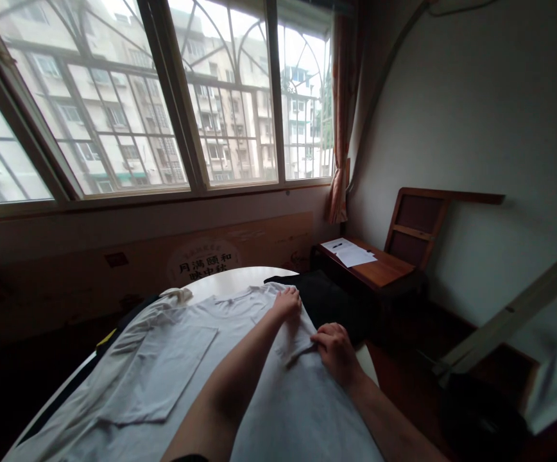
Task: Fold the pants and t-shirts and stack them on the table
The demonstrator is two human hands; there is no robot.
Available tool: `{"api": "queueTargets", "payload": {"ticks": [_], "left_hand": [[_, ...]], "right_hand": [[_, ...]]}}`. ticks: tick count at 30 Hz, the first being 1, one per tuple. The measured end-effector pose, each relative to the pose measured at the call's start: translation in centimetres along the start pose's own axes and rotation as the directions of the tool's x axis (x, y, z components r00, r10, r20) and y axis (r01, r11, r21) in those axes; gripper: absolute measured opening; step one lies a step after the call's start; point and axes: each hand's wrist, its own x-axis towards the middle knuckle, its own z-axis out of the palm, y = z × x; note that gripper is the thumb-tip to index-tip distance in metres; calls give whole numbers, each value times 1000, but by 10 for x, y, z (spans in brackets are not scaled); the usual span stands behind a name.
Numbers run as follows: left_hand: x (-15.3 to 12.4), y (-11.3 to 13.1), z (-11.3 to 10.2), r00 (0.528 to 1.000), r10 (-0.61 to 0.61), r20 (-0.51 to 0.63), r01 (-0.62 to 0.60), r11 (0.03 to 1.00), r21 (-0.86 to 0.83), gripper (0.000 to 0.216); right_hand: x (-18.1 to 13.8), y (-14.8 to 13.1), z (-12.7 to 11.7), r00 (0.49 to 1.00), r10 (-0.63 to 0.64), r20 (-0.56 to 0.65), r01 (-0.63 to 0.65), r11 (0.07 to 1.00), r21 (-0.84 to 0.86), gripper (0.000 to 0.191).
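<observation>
A white T-shirt [240, 359] lies spread on a round white table [240, 277], its neckline toward the window. My left hand [288, 304] is closed at the shirt's right shoulder area, fingers bent against the cloth; the fingertips are partly hidden. Closer to me and further right, my right hand [332, 346] pinches the edge of the short sleeve [294, 339]. One sleeve-like flap of white cloth [175, 359] lies across the shirt's left side. Beside my hands, black cloth [329, 298] rests along the table's right edge.
A cream garment [156, 314] and dark cloth with a yellow patch [106, 340] lie at the table's left edge. Beyond stands a wooden bench [379, 266] with papers [350, 251] and a pen. A barred window [230, 96] spans the far wall. A dark object [480, 414] sits lower right.
</observation>
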Motion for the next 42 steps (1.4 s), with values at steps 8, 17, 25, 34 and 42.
{"api": "queueTargets", "payload": {"ticks": [8,17,25,34,42], "left_hand": [[37,-13,-18,965,-259,-42,258,966,-26,33],[50,-6,-6,961,-255,-108,244,964,-105,27],[24,8,-9,950,-200,-240,182,979,-95,32],[-37,29,29,994,-55,-98,46,995,-91,67],[-62,38,15,990,-79,-115,69,994,-83,66]], "right_hand": [[3,2,0,986,165,22,-164,984,-69,23],[1,3,1,990,139,8,-139,990,-36,23],[2,0,-1,973,230,26,-227,970,-82,21],[2,-1,0,978,207,7,-205,973,-102,22],[-3,5,8,984,178,-24,-179,972,-155,20]]}}
